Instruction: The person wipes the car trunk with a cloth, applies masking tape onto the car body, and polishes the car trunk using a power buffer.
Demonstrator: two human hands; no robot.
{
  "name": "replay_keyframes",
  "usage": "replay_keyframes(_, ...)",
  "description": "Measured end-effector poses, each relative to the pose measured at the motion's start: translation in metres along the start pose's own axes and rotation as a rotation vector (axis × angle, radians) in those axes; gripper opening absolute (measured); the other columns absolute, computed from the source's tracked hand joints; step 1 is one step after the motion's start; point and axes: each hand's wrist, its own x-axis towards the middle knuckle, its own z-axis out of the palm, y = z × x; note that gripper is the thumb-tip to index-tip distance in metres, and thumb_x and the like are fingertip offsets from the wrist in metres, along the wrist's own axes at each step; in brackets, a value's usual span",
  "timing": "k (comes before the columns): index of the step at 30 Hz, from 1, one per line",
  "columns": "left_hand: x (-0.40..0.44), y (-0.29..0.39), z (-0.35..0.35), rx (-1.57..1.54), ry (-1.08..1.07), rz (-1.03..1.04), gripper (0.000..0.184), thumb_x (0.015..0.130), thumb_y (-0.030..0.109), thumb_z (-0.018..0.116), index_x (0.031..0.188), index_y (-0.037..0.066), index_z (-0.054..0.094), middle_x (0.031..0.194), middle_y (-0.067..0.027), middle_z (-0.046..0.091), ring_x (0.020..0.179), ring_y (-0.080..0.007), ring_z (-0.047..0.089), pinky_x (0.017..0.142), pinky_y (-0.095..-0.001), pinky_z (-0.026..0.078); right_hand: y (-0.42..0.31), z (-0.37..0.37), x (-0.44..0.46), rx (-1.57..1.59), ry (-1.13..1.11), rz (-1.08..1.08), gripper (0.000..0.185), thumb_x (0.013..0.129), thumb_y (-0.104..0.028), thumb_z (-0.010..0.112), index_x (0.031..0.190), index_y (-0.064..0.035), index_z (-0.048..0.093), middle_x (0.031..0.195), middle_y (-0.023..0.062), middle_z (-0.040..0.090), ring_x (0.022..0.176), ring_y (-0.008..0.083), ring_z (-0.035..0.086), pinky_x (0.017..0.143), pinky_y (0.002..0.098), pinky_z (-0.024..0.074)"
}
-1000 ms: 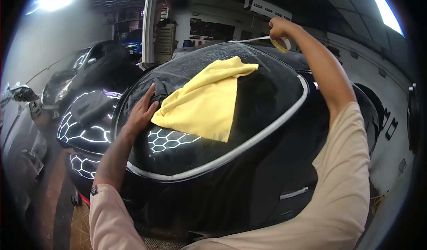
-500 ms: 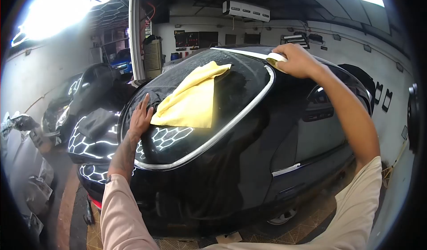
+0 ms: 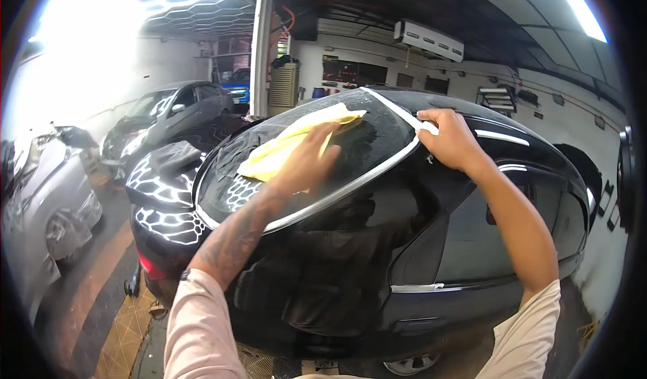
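Note:
White masking tape runs along the top edge of a black car's rear window. At the window's upper right corner, my right hand is closed on the tape roll, mostly hidden by the fingers. A wider pale strip borders the side and lower edge of the glass. My left hand, blurred by motion, is over a yellow cloth with its fingers stretched out. I cannot tell whether it touches the cloth, which lies rumpled on the window.
The black car's side fills the space in front of me. A dark cloth lies on its rear end. At left stand a silver car and a partly covered light-coloured vehicle. An air conditioner hangs on the far wall.
My left hand has risen from the window's left side to over the yellow cloth. My right hand has turned at the upper corner, still holding the tape roll. The view has shifted left.

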Motion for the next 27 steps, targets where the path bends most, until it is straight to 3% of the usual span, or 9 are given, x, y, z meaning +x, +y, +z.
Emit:
replay_keyframes(2, 0.008, 0.014, 0.026, 0.020, 0.036, 0.020, 0.050, 0.098, 0.027, 0.048, 0.143, 0.004, 0.041, 0.143, -0.0208, 0.043, 0.136, -0.0353, 0.038, 0.113, -0.0406, 0.029, 0.015, 0.004, -0.006, 0.038, 0.049, -0.062, 0.047, 0.079, -0.017, 0.063, 0.119, 0.0089, 0.062, 0.116, 0.0306, 0.063, 0.113, 0.0390, 0.062, 0.100, 0.0386, 0.0457)
replay_keyframes(3, 0.012, 0.020, 0.036, -0.015, 0.077, 0.002, 0.050, 0.098, 0.027, 0.049, 0.142, 0.004, 0.041, 0.142, -0.0212, 0.044, 0.135, -0.0357, 0.039, 0.113, -0.0410, 0.030, 0.017, 0.006, -0.008, 0.055, 0.074, -0.062, 0.042, 0.080, -0.012, 0.065, 0.117, 0.0075, 0.063, 0.116, 0.0238, 0.067, 0.111, 0.0329, 0.064, 0.099, 0.0358, 0.0468)
replay_keyframes(10, 0.014, 0.017, 0.073, 0.139, 0.198, 0.059, 0.051, 0.096, 0.027, 0.053, 0.139, 0.000, 0.043, 0.133, -0.0243, 0.050, 0.125, -0.0395, 0.047, 0.107, -0.0460, 0.037, 0.020, -0.003, -0.015, 0.067, 0.065, -0.101, 0.041, 0.082, -0.012, 0.063, 0.118, 0.0081, 0.063, 0.119, 0.0243, 0.065, 0.116, 0.0336, 0.061, 0.101, 0.0364, 0.0448)
replay_keyframes(14, 0.010, 0.013, 0.076, 0.173, 0.213, 0.040, 0.054, 0.096, 0.029, 0.053, 0.140, 0.000, 0.042, 0.133, -0.0248, 0.050, 0.124, -0.0397, 0.047, 0.106, -0.0464, 0.038, -0.035, -0.020, 0.013, 0.074, -0.016, -0.175, 0.039, 0.083, -0.014, 0.063, 0.116, 0.0063, 0.064, 0.120, 0.0241, 0.064, 0.117, 0.0356, 0.060, 0.103, 0.0387, 0.0437)
replay_keyframes(15, 0.009, 0.013, 0.077, 0.165, 0.209, 0.035, 0.054, 0.096, 0.029, 0.053, 0.140, 0.000, 0.042, 0.133, -0.0248, 0.050, 0.124, -0.0397, 0.047, 0.106, -0.0464, 0.038, -0.031, -0.008, 0.034, 0.012, 0.123, -0.278, 0.039, 0.082, -0.015, 0.064, 0.115, 0.0055, 0.065, 0.119, 0.0239, 0.064, 0.117, 0.0356, 0.060, 0.102, 0.0390, 0.0442)
replay_keyframes(16, 0.009, 0.014, 0.077, 0.157, 0.208, 0.016, 0.054, 0.096, 0.030, 0.053, 0.141, 0.001, 0.042, 0.133, -0.0248, 0.050, 0.124, -0.0398, 0.048, 0.106, -0.0464, 0.038, -0.053, -0.015, 0.054, -0.031, 0.006, -0.207, 0.039, 0.082, -0.016, 0.065, 0.114, 0.0049, 0.066, 0.118, 0.0239, 0.065, 0.115, 0.0342, 0.061, 0.100, 0.0384, 0.0452)
replay_keyframes(21, 0.008, 0.017, 0.074, 0.128, 0.195, -0.043, 0.055, 0.097, 0.031, 0.052, 0.142, 0.002, 0.040, 0.134, -0.0247, 0.049, 0.124, -0.0400, 0.047, 0.105, -0.0465, 0.038, -0.107, -0.011, 0.105, 0.028, 0.016, -0.146, 0.043, 0.083, -0.018, 0.065, 0.119, 0.0070, 0.063, 0.111, 0.0258, 0.068, 0.104, 0.0317, 0.067, 0.093, 0.0371, 0.0491)
replay_keyframes(24, 0.009, 0.016, 0.075, 0.107, 0.198, -0.043, 0.056, 0.096, 0.031, 0.052, 0.143, 0.002, 0.040, 0.134, -0.0247, 0.049, 0.124, -0.0398, 0.047, 0.105, -0.0463, 0.038, -0.111, -0.008, 0.089, 0.161, -0.092, -0.052, 0.043, 0.083, -0.017, 0.064, 0.118, 0.0090, 0.063, 0.113, 0.0273, 0.066, 0.108, 0.0324, 0.066, 0.096, 0.0377, 0.0475)
replay_keyframes(27, 0.010, 0.014, 0.074, 0.123, 0.201, -0.044, 0.056, 0.096, 0.032, 0.052, 0.143, 0.002, 0.040, 0.134, -0.0247, 0.050, 0.125, -0.0393, 0.047, 0.105, -0.0460, 0.038, -0.096, 0.002, 0.073, -0.010, -0.021, -0.200, 0.042, 0.083, -0.015, 0.064, 0.117, 0.0092, 0.063, 0.115, 0.0274, 0.066, 0.111, 0.0340, 0.064, 0.097, 0.0378, 0.0468)
